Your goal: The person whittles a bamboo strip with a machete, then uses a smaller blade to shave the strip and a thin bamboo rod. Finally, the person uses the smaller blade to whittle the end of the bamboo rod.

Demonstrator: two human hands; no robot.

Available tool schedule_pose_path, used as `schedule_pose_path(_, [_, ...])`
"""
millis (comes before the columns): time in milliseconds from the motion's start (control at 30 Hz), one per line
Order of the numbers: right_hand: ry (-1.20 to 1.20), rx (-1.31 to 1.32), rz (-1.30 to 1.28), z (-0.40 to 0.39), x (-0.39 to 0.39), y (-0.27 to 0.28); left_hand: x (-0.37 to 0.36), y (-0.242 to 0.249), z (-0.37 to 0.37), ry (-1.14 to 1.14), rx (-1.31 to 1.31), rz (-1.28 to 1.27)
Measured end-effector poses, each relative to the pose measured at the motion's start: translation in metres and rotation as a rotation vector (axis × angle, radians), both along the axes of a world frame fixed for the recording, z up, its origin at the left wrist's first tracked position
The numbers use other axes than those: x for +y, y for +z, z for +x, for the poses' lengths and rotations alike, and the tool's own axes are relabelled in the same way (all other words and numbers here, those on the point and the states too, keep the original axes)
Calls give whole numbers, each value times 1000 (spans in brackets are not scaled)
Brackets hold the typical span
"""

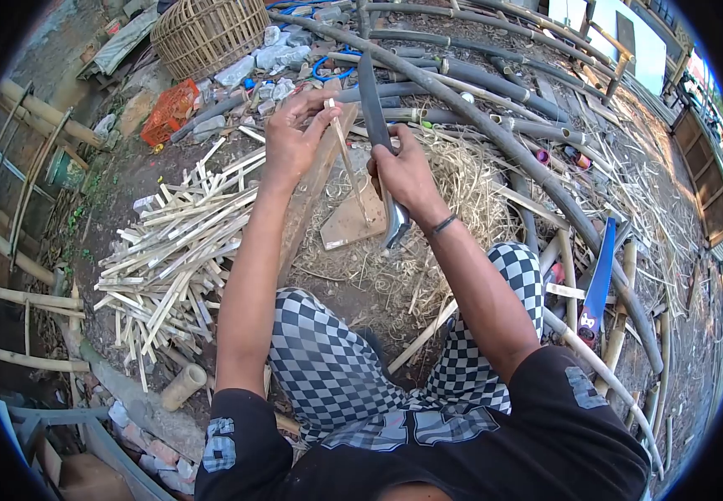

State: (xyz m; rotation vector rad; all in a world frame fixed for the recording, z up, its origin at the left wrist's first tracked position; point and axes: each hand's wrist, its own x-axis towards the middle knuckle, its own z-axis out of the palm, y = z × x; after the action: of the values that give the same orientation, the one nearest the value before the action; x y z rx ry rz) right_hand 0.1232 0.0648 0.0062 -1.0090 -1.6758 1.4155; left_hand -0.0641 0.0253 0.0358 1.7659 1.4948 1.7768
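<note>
My left hand [295,138] pinches the top end of a thin split bamboo strip [347,159], which slants down toward a flat piece of wood [341,227] on the ground. My right hand [405,174] is wrapped around the handle of a machete [370,96]. Its dark blade points away from me, just right of the strip. The handle's curved butt shows below my right fist. A long wooden plank [301,213] runs beneath my left wrist. Pale curled shavings [462,188] lie around the wood and beyond my right hand.
A heap of cut bamboo strips [174,250] lies to my left. Several long bamboo poles [495,117] cross the ground ahead and to the right. At right lies a saw with a blue blade [600,271]. A woven basket [209,35] and an orange crate [169,113] stand farther back.
</note>
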Motion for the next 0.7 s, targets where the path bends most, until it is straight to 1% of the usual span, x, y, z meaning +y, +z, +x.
schedule_pose_path(33, [-5, 96, 53, -3, -2, 5, 1, -4, -4, -7, 5, -13])
schedule_pose_path(100, [-30, 262, 189, -12, -6, 8, -2, -4, -4, -16, -125, -20])
schedule_pose_path(133, [-43, 266, 178, -13, -6, 9, -2, -4, -3, -26, -120, -33])
schedule_pose_path(200, [-2, 332, -25, -12, -7, 13, -4, -5, -4, -17, -174, -6])
schedule_pose_path(233, [-10, 222, 45, -11, -7, 4, -5, -4, -4, -3, -141, -5])
schedule_pose_path(267, [-10, 221, 48, -13, -4, -10, -6, -4, -4, -4, -142, -2])
schedule_pose_path(333, [-48, 126, 192, -18, 1, -32, -8, -4, -7, 51, 21, 57])
schedule_pose_path(367, [4, 109, 32, -7, -15, -10, -11, -1, -6, 60, 22, 59])
schedule_pose_path(400, [12, 112, 33, -7, -16, -17, -14, 1, -6, 75, 48, 42])
schedule_pose_path(433, [48, 51, 74, -8, -14, -29, -17, 5, -6, 89, 76, 27])
schedule_pose_path(500, [80, -54, 137, -7, -15, -38, -21, 11, -4, 85, 70, 7])
schedule_pose_path(533, [85, -49, 138, -8, -14, -44, -22, 13, -2, 74, 56, -19])
schedule_pose_path(600, [16, -128, 428, -7, -18, -46, -20, 14, -1, 68, 102, -19])
schedule_pose_path(633, [43, -124, 338, -5, -18, -47, -18, 14, 0, 17, 62, -31])
schedule_pose_path(667, [40, -119, 333, -3, -20, -43, -16, 14, 2, -35, 22, -44])
schedule_pose_path(700, [27, -100, 388, -1, -21, -40, -13, 13, 4, -38, 27, -52])
